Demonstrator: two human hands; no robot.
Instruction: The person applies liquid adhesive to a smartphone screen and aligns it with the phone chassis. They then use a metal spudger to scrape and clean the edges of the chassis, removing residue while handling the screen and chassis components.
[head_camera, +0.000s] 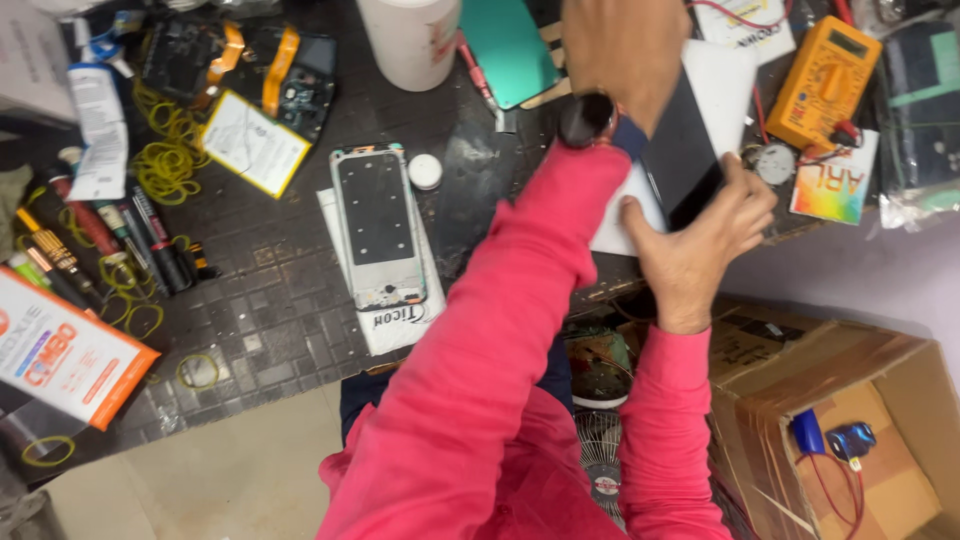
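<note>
- A flat black glass phone panel (682, 160) is held near the right edge of the dark tiled worktop (270, 300), above a white rectangular sheet (720, 80) that lies on the worktop.
- The right hand (700, 235) is placed at the lower edge of the panel; its fingers (750, 195) are closed on the panel's lower right side, with the thumb set against the near edge.
- The left hand (625, 50) is positioned over the upper left corner of the panel, back turned to the camera. Whether its fingers are closed on the panel cannot be told, since they are hidden beneath the hand.
- A watch with a dark round face (587, 118) is worn on the left wrist, next to the pink sleeve (520, 300).
- An opened grey phone chassis (380, 225) is laid on a white paper slip at the centre of the worktop, well apart from both hands.
- A small white round cap (425, 171) is located just beside the upper right corner of the chassis.
- A yellow handheld multimeter (825, 80) is located beyond the panel, at the upper right.
- Loose yellow rubber bands (165, 160) and a row of pens and screwdrivers (110, 240) are spread along the left side.
- An open brown cardboard box (840, 400) is located on the floor at the lower right.
</note>
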